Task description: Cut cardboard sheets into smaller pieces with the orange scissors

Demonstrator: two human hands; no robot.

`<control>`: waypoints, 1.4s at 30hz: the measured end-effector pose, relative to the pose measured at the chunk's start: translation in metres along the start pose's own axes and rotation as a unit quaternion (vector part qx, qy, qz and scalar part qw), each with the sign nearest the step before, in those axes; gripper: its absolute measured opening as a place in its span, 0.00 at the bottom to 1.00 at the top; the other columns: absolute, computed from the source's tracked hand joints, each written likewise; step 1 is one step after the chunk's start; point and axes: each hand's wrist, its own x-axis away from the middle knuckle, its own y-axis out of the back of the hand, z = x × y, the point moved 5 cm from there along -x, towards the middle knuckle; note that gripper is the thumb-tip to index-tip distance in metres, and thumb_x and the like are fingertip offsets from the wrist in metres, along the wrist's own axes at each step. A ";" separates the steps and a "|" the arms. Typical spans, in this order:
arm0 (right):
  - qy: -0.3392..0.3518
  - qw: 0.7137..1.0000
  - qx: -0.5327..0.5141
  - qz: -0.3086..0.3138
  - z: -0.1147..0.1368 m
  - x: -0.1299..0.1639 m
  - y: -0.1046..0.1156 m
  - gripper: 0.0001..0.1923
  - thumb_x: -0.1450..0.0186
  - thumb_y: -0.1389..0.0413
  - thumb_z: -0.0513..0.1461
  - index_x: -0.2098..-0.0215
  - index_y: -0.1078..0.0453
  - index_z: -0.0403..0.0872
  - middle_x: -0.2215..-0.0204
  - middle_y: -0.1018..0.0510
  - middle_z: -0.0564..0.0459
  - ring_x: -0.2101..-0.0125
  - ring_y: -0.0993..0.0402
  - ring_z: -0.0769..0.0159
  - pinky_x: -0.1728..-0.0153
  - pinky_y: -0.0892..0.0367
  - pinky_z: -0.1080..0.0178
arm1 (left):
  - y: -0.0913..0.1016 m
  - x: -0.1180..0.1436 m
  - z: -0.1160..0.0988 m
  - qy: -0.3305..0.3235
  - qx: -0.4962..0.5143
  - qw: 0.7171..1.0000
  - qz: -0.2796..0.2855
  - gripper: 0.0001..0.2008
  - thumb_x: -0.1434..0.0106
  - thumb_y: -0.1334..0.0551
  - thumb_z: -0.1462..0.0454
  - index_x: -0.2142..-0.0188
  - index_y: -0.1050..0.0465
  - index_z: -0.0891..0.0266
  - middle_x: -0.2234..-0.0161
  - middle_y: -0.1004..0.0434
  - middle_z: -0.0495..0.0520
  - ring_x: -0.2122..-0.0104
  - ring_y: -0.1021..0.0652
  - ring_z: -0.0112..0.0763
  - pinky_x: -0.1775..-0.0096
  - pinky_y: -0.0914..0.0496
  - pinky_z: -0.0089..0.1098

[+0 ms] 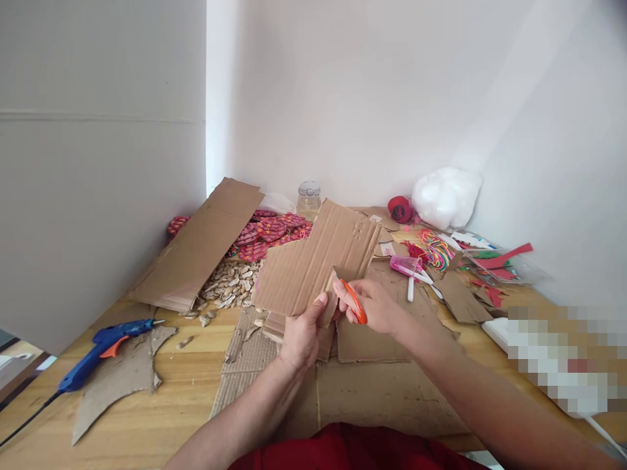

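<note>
A piece of corrugated cardboard (298, 267) is held up over the table, tilted, with an irregular cut outline. My left hand (302, 333) grips its lower edge, thumb on the near face. My right hand (372, 305) is closed around orange-handled scissors (356, 301), at a slit in the cardboard's lower right part. The scissor blades are mostly hidden by the cardboard and my fingers. Beneath both hands lie more flat cardboard sheets (382, 385) on the wooden table.
On the left lie a blue glue gun (105, 346), a cardboard offcut (117, 378) and a long cardboard strip (200, 241). Peanut shells (232, 284) and patterned fabric pieces (274, 228) sit behind. Rightward are colored cords (435, 248), a white stuffed bag (447, 196) and a white power strip (553, 372).
</note>
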 end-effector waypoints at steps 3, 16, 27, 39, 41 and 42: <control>0.018 1.000 -0.011 -0.004 -0.001 0.002 -0.002 0.33 0.33 0.52 0.65 0.78 0.34 0.47 0.84 0.30 0.56 0.81 0.35 0.69 0.77 0.42 0.66 | 0.001 -0.001 0.000 0.007 0.015 1.000 -0.017 0.24 0.51 0.24 0.65 0.53 0.22 0.65 0.53 0.17 0.61 0.56 0.17 0.43 0.52 0.23 0.41; 0.012 0.996 -0.074 -0.052 -0.012 0.012 -0.015 0.28 0.33 0.46 0.60 0.79 0.38 0.49 0.87 0.33 0.59 0.84 0.38 0.69 0.78 0.42 0.65 | -0.008 0.005 -0.001 0.047 0.067 0.996 0.017 0.24 0.48 0.25 0.65 0.51 0.24 0.65 0.53 0.17 0.61 0.56 0.17 0.45 0.56 0.20 0.41; -0.003 0.989 -0.144 -0.033 -0.020 0.014 -0.031 0.30 0.38 0.44 0.64 0.77 0.42 0.49 0.87 0.38 0.63 0.86 0.40 0.73 0.82 0.44 0.67 | 0.001 -0.001 -0.004 -0.015 0.075 0.995 -0.071 0.20 0.43 0.27 0.65 0.51 0.22 0.63 0.51 0.18 0.60 0.57 0.17 0.39 0.55 0.20 0.35; -0.114 0.954 -0.270 0.067 -0.017 0.033 -0.038 0.34 0.38 0.51 0.70 0.72 0.38 0.48 0.85 0.34 0.61 0.88 0.50 0.77 0.88 0.50 0.72 | 0.000 -0.004 -0.009 -0.019 0.061 0.996 -0.055 0.23 0.46 0.25 0.62 0.50 0.23 0.60 0.51 0.19 0.58 0.59 0.18 0.38 0.56 0.19 0.38; -0.117 0.966 -0.220 0.069 -0.021 0.041 -0.042 0.34 0.39 0.52 0.70 0.73 0.38 0.48 0.87 0.35 0.60 0.88 0.48 0.75 0.88 0.51 0.72 | 0.002 -0.006 -0.009 -0.016 0.056 0.997 -0.058 0.24 0.45 0.25 0.61 0.49 0.24 0.59 0.50 0.20 0.58 0.62 0.18 0.36 0.58 0.19 0.39; -0.114 0.971 -0.197 0.071 -0.022 0.044 -0.043 0.34 0.38 0.51 0.69 0.74 0.38 0.48 0.87 0.35 0.60 0.87 0.46 0.75 0.88 0.52 0.72 | 0.003 -0.007 -0.010 -0.016 0.051 0.997 -0.058 0.24 0.45 0.26 0.61 0.49 0.24 0.58 0.50 0.20 0.58 0.64 0.18 0.36 0.59 0.19 0.40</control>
